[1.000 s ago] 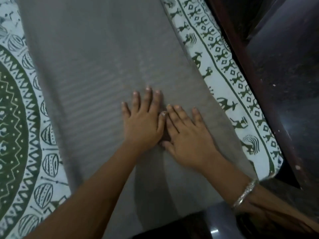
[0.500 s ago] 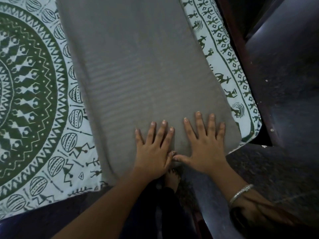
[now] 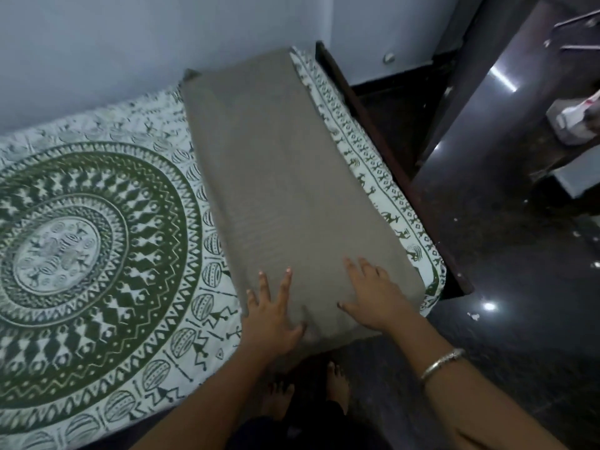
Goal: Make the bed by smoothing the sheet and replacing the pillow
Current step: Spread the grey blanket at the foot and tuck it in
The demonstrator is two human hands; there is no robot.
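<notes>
Pale blue-white wall (image 3: pixel 97 43) runs behind a bed pushed against it. A white sheet (image 3: pixel 97 254) printed with a large green mandala and a border of small green figures covers the mattress and lies flat across it. At the right end of the bed a long grey pillow (image 3: pixel 282 173) lies on the sheet, stretching from the wall side to the near edge, where its near end slightly overhangs. The printed border shows just beside its right edge, and beyond that stands the dark wooden bed frame (image 3: pixel 383 151).

Both hands rest on the near end of the pillow. The left hand (image 3: pixel 269 319) lies palm down at the near left corner, fingers straight and spread, grasping nothing. The right hand (image 3: pixel 376 297) lies flat near the right corner, fingers likewise extended and apart, with the thumb pointing toward the left hand. A silver bangle (image 3: pixel 441 365) circles the right wrist. Below the pillow's edge, two bare feet (image 3: pixel 336 381) stand on the dark glossy floor (image 3: pixel 519 303).
</notes>
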